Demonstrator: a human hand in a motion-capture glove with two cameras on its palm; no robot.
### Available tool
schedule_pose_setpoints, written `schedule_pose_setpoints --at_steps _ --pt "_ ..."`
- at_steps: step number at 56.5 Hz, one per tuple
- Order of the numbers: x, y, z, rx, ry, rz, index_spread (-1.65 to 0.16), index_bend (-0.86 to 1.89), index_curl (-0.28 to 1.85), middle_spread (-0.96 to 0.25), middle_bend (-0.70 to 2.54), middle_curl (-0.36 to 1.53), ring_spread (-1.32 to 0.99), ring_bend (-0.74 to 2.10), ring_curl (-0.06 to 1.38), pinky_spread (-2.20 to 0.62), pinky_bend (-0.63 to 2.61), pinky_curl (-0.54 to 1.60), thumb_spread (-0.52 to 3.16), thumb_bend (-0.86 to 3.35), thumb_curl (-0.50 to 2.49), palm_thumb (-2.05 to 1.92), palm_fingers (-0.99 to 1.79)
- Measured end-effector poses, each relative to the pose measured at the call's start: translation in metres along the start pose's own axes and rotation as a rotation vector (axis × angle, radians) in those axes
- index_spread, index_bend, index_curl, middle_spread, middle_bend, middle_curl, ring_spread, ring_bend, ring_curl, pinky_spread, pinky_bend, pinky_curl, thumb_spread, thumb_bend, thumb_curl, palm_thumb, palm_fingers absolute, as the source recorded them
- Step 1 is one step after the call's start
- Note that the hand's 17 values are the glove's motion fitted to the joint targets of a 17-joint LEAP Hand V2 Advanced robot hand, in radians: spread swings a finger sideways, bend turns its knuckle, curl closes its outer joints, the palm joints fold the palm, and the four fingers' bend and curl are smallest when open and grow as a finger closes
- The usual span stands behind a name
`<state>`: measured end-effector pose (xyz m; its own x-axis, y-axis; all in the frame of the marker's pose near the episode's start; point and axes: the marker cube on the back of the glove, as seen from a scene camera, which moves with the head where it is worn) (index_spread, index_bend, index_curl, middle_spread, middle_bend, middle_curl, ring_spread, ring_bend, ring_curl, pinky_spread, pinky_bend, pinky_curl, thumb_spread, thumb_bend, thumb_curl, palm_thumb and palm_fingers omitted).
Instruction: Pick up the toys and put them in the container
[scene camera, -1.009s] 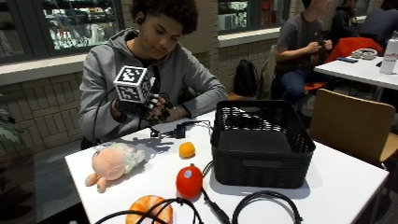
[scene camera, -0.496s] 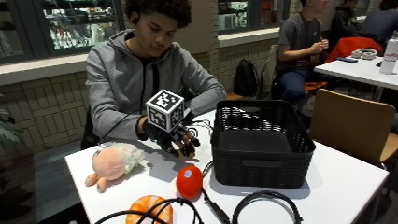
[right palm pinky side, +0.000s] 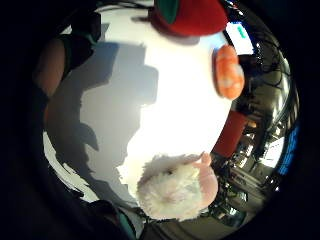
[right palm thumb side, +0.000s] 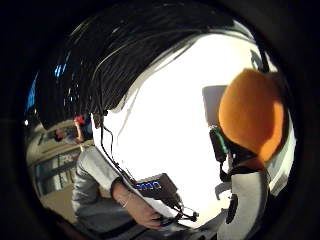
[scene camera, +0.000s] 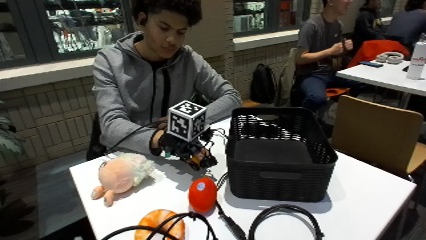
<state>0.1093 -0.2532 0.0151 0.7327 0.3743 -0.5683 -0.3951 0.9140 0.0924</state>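
Change: over the last second the gloved right hand (scene camera: 188, 150) was brought down from chest height to the table, just beside the basket (scene camera: 279, 150) on its near-left side. The small orange ball (right palm thumb side: 250, 112), seen lying open on the table a second ago, was covered by the hand half a second ago and was no longer visible in the outside view.
Hand state: the ball was seen close against the palm in the thumb-side view; whether the fingers were curled round it could not be told.
Meaning for task: the pickup of the ball was judged to be under way; no lift was shown and nothing had yet been moved toward the basket.
Other toys: the red tomato toy (scene camera: 202, 194) was left standing in front of the basket's near-left corner; the pink and white plush (scene camera: 120, 172) was left well to the left of the basket; the orange striped plush (scene camera: 156, 225) was left further forward and left, at the table's front edge.
Edges: the basket wall stood higher than the hand, so a lift over the rim would be needed.
Open room: bare table was left between the plush and the basket.
Snag risk: black cables (scene camera: 283, 220) were looped on the table in front of the basket, and one ran past the tomato toy.
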Motion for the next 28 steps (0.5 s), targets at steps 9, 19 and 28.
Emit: schedule_pose_setpoints --at_steps 9,19,28 --pt "-0.011 0.013 -0.038 0.121 -0.031 -0.063 -0.14 1.15 0.64 0.05 0.13 0.23 -0.14 0.16 0.15 -0.10 0.77 0.35 1.44 0.49 0.34 0.39 0.11" --pt "-0.016 0.013 -0.114 0.294 -0.040 -0.105 -0.11 1.27 0.66 0.01 0.21 0.27 -0.15 0.15 0.13 -0.10 0.73 0.33 1.46 0.53 0.35 0.47 0.14" --pt "-0.049 -0.012 -0.171 0.334 -0.024 -0.175 -0.10 1.29 0.65 -0.02 0.24 0.32 -0.17 0.16 0.13 -0.10 0.70 0.33 1.49 0.54 0.35 0.50 0.17"
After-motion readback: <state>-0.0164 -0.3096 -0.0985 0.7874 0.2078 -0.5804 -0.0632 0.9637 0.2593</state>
